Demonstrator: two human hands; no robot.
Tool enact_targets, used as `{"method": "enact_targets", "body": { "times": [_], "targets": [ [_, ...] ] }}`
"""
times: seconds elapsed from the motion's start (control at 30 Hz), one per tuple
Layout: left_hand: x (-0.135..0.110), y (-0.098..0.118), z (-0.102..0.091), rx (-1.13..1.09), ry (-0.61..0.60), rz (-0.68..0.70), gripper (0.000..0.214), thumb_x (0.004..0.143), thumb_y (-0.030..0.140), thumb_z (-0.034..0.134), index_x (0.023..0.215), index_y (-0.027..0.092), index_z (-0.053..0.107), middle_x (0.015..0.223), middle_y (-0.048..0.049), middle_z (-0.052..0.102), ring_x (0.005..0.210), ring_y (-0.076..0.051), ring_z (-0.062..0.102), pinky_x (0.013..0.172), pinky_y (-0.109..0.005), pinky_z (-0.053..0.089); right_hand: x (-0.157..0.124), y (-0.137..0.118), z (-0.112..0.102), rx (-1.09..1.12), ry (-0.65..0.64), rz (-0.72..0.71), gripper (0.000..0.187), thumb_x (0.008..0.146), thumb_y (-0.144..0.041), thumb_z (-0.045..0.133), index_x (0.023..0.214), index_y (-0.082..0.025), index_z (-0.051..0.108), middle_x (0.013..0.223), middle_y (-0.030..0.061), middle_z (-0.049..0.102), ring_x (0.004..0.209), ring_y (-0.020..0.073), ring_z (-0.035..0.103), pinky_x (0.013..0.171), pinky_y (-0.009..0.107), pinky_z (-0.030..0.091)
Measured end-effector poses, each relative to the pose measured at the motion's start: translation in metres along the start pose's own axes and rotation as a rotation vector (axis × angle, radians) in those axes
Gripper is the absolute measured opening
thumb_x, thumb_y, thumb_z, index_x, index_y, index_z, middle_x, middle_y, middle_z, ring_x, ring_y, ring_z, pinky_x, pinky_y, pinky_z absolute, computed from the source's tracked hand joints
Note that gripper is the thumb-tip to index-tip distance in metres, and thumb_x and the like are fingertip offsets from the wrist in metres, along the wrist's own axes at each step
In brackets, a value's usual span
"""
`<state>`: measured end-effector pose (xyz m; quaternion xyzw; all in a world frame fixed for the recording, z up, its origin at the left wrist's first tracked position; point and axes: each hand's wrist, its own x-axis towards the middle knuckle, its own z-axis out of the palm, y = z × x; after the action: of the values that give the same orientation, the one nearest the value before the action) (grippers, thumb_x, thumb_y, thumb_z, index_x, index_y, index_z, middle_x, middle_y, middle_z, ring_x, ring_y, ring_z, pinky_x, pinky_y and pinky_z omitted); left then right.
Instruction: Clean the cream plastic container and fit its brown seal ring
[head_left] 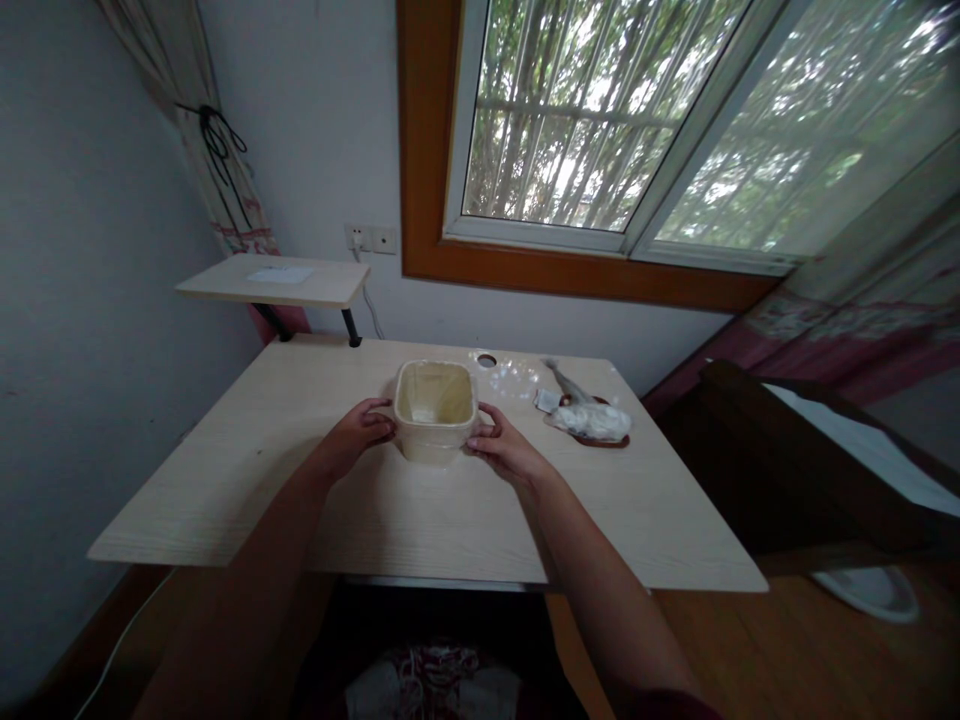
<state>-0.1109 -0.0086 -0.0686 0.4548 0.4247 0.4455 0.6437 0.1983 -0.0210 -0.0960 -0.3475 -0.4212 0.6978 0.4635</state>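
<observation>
Corner of a room seen from above the hands. A wood-framed window fills the upper right, with a patterned curtain beside it. Dark wooden furniture stands at right on a wooden floor. A pale wood-grain bench occupies the centre, and a small raised shelf on 2 black legs stands behind its far left corner, below a wall socket plate.

A square cream container stands upright near the middle of the bench, open side up, between 2 hands. The left hand and right hand press against opposite walls, each grip closed on the container.

Just right of the container, a crumpled white bundle lies on a reddish-brown dish. Clear plastic film lies behind the container, near a round hole in the bench.
</observation>
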Motion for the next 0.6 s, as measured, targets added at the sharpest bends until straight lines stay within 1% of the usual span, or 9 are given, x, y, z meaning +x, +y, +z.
{"method": "enact_targets", "body": {
  "times": [0.1, 0.17, 0.23, 0.3, 0.37, 0.4, 0.47, 0.53, 0.6],
  "targets": [
    [0.001, -0.001, -0.001, 0.059, 0.022, 0.045, 0.061, 0.067, 0.029, 0.083, 0.121, 0.016, 0.057, 0.084, -0.0012, 0.067, 0.080, -0.015, 0.065, 0.084, -0.034, 0.053, 0.000, -0.004, 0.000, -0.038, 0.029, -0.027, 0.081, 0.061, -0.018, 0.088, 0.131, -0.028, 0.047, 0.083, -0.0033, 0.069, 0.074, 0.0145, 0.067, 0.072, 0.029, 0.053],
    [0.002, 0.000, -0.001, 0.113, 0.087, 0.095, 0.056, 0.068, 0.032, 0.081, 0.118, 0.016, 0.060, 0.085, -0.0007, 0.064, 0.081, -0.015, 0.064, 0.084, -0.034, 0.053, 0.000, -0.008, 0.000, -0.075, 0.047, -0.049, 0.078, 0.062, -0.021, 0.087, 0.129, -0.028, 0.049, 0.082, -0.0036, 0.067, 0.072, 0.0147, 0.065, 0.069, 0.029, 0.052],
    [0.002, 0.002, -0.001, 0.166, 0.188, 0.170, 0.051, 0.072, 0.036, 0.078, 0.116, 0.017, 0.062, 0.092, -0.0024, 0.063, 0.086, -0.016, 0.064, 0.087, -0.036, 0.054, 0.001, -0.012, -0.002, -0.127, 0.102, -0.098, 0.072, 0.064, -0.024, 0.085, 0.127, -0.029, 0.051, 0.080, -0.0047, 0.064, 0.068, 0.0134, 0.061, 0.063, 0.027, 0.049],
    [0.003, 0.004, -0.001, 0.204, 0.285, 0.272, 0.047, 0.076, 0.040, 0.074, 0.116, 0.018, 0.063, 0.104, -0.0062, 0.064, 0.098, -0.019, 0.064, 0.094, -0.039, 0.052, 0.003, -0.015, -0.004, -0.195, 0.201, -0.198, 0.062, 0.068, -0.029, 0.081, 0.123, -0.029, 0.053, 0.079, -0.0056, 0.060, 0.062, 0.0115, 0.055, 0.056, 0.024, 0.044],
    [0.003, 0.006, -0.002, 0.220, 0.319, 0.386, 0.046, 0.081, 0.041, 0.070, 0.120, 0.019, 0.061, 0.120, -0.0105, 0.063, 0.114, -0.023, 0.061, 0.103, -0.043, 0.049, 0.003, -0.019, -0.005, -0.260, 0.301, -0.337, 0.050, 0.075, -0.035, 0.076, 0.119, -0.029, 0.055, 0.080, -0.0053, 0.056, 0.061, 0.0109, 0.050, 0.054, 0.024, 0.041],
    [0.003, 0.006, -0.001, 0.221, 0.306, 0.438, 0.046, 0.083, 0.041, 0.068, 0.123, 0.019, 0.060, 0.127, -0.0120, 0.061, 0.122, -0.025, 0.058, 0.107, -0.045, 0.047, 0.003, -0.021, -0.004, -0.286, 0.332, -0.406, 0.045, 0.078, -0.037, 0.074, 0.118, -0.029, 0.056, 0.082, -0.0045, 0.055, 0.063, 0.0115, 0.050, 0.055, 0.024, 0.043],
    [0.003, 0.006, 0.000, 0.211, 0.211, 0.508, 0.051, 0.086, 0.042, 0.065, 0.131, 0.021, 0.056, 0.140, -0.0139, 0.055, 0.134, -0.028, 0.050, 0.112, -0.047, 0.043, 0.002, -0.024, 0.001, -0.326, 0.334, -0.519, 0.041, 0.083, -0.040, 0.071, 0.120, -0.031, 0.055, 0.090, -0.0019, 0.056, 0.073, 0.0140, 0.055, 0.064, 0.028, 0.048],
    [0.003, 0.005, 0.004, 0.207, 0.080, 0.535, 0.063, 0.085, 0.043, 0.068, 0.141, 0.022, 0.048, 0.149, -0.0149, 0.047, 0.143, -0.030, 0.041, 0.116, -0.050, 0.039, 0.000, -0.025, 0.009, -0.363, 0.275, -0.587, 0.049, 0.081, -0.041, 0.073, 0.125, -0.033, 0.051, 0.105, 0.0018, 0.058, 0.089, 0.0173, 0.059, 0.075, 0.033, 0.052],
    [0.002, 0.002, 0.009, 0.235, -0.018, 0.522, 0.081, 0.079, 0.044, 0.075, 0.148, 0.023, 0.040, 0.156, -0.0159, 0.038, 0.148, -0.033, 0.032, 0.119, -0.052, 0.033, -0.001, -0.024, 0.018, -0.416, 0.202, -0.623, 0.065, 0.077, -0.041, 0.079, 0.132, -0.035, 0.045, 0.125, 0.0059, 0.055, 0.105, 0.0210, 0.058, 0.086, 0.038, 0.053]
  ]
}}
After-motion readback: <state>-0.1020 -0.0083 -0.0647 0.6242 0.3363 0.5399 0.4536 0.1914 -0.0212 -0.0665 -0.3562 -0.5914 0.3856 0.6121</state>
